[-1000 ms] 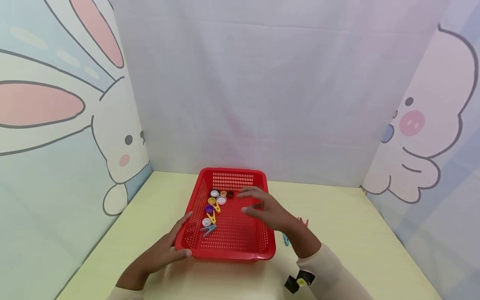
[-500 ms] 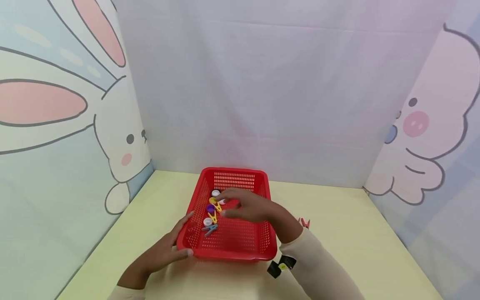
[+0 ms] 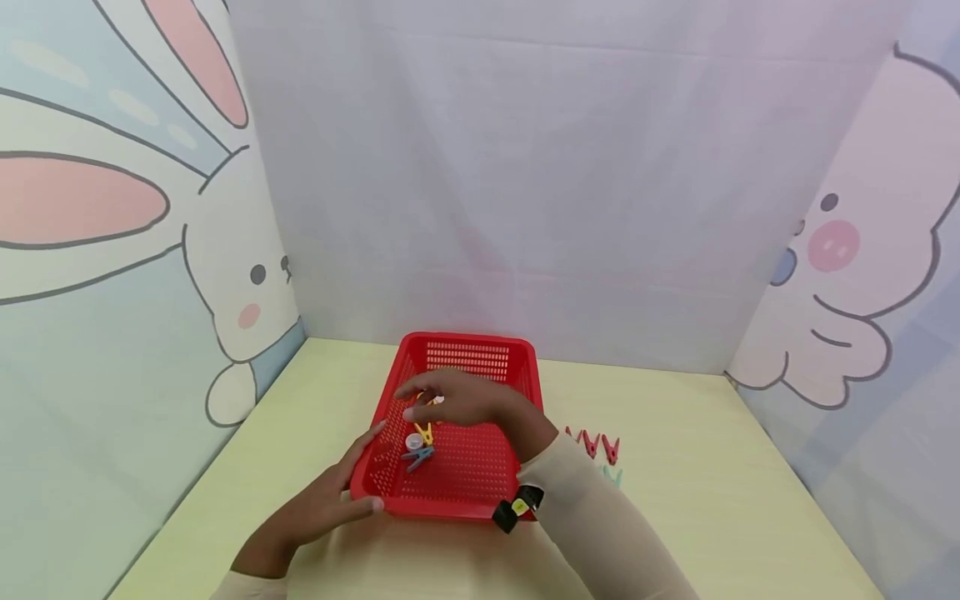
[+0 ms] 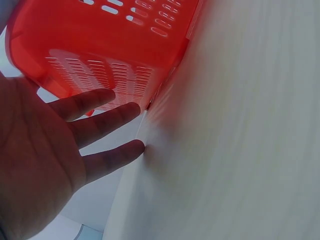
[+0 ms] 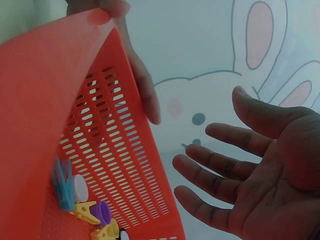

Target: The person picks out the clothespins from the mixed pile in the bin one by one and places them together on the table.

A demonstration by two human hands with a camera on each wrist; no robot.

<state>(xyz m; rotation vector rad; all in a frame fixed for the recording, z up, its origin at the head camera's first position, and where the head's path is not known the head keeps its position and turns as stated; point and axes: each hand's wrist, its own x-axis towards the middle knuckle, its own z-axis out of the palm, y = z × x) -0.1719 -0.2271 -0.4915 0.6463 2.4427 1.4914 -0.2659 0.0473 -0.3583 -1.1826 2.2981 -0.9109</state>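
A red plastic basket [image 3: 442, 506] with slotted walls stands on the table. My left hand [image 3: 322, 504] rests at its near left corner, thumb by the rim and fingers stretched along the outer side. Over the basket's left part hovers my right hand [image 3: 457, 400]; its fingers are spread and hold nothing in the right wrist view. Inside the basket lie a blue-grey clothespin [image 3: 417, 457], a white bottle cap [image 3: 414, 442] and a yellow clothespin [image 3: 425, 434]. A purple cap [image 5: 103, 213] shows beside them in the right wrist view. My right hand hides other caps in the head view.
Right of the basket, red clothespins [image 3: 611, 449] and a pale teal clothespin [image 3: 612, 476] lie on the yellow table [image 3: 690, 500], partly behind my right sleeve [image 3: 592, 500]. A grey-white cloth [image 3: 487, 167] hangs behind; printed panels flank both sides.
My right hand has moved left across the basket, from its right side to above the caps at the left. More clothespins on the table have come into sight. My left hand stays put.
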